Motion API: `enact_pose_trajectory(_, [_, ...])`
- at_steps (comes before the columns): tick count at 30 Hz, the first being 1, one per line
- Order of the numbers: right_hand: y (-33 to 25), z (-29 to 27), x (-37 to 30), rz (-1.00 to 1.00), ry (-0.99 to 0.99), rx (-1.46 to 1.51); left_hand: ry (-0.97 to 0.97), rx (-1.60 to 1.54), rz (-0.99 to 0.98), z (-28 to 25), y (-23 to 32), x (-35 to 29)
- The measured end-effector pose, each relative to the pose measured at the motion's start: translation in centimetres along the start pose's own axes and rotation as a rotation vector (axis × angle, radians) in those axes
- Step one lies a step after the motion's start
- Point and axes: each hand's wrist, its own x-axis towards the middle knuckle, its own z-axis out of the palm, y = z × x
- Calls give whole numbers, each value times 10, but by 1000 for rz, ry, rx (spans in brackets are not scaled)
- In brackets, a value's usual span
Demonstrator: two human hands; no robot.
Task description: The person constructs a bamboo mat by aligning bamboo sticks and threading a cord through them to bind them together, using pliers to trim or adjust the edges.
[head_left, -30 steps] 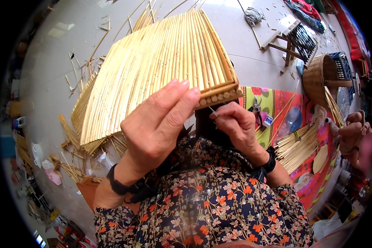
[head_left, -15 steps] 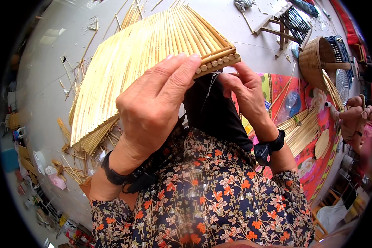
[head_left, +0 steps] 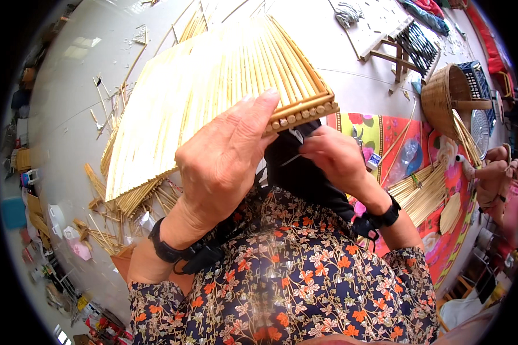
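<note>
A wide panel of pale yellow reed stalks (head_left: 172, 109), laid side by side, slants up and away in front of me. My left hand (head_left: 221, 149) grips its near right corner, with the fingers over the top face. Round cut stalk ends (head_left: 299, 117) line up along the edge beside that hand, between thin strips. Just below this edge is my right hand (head_left: 335, 156), its fingers curled together in a pinch, slightly blurred. Thin white thread (head_left: 297, 135) runs between the panel's edge and these fingers. The fingertips themselves are partly hidden.
Loose stalks (head_left: 138, 192) lie on the floor under and left of the panel. To the right, a red floral mat (head_left: 434, 238) bears a stalk bundle (head_left: 423, 195) and a plastic bag (head_left: 407, 152). Beyond stand a woven basket (head_left: 443, 95) and a small wooden stool (head_left: 394, 57). Another person's legs (head_left: 495, 178) show far right.
My right hand has turned and closed, with its stretched forefinger drawn back from the panel's corner and down. The panel and left hand have shifted slightly right and down in the view.
</note>
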Motion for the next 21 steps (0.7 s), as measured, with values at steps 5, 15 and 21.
enact_pose_trajectory(5, [-47, -26, 25, -166, 290, -236, -11, -56, -21, 2, -3, -11])
enact_pose_trajectory(15, [-35, -13, 33, -206, 156, -311, -133, -10, 113, -19, -17, -29])
enact_pose_trajectory(21, [-38, -13, 32, -198, 155, -312, -70, 34, 95, -38, -44, -61])
